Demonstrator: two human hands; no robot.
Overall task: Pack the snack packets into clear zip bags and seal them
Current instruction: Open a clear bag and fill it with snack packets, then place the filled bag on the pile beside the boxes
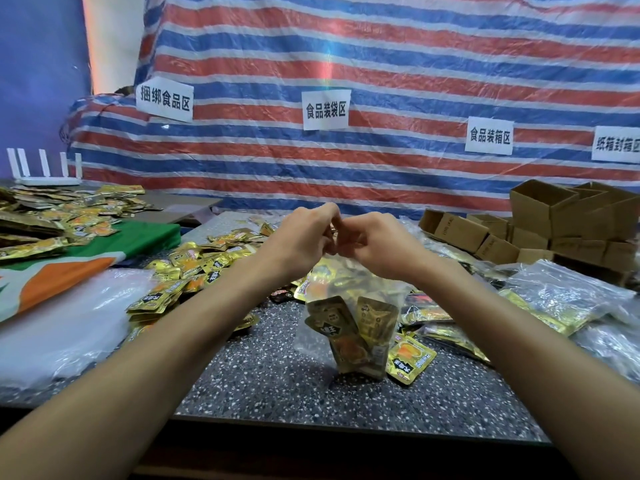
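- Head view: the left hand [304, 237] and right hand [377, 245] are raised close together over the speckled table [277, 386]. Their fingers are curled, pinching the top edge of a clear zip bag [311, 337].
- The bag hangs below them with gold snack packets [349, 327] bunched in its lower half. I cannot tell whether its bottom touches the tabletop.
- Loose packets [194, 268] are heaped to the left.
- Filled bags [568, 296] lie to the right, with small cardboard boxes [554, 220] behind them and a striped tarp [381, 64] at the back.
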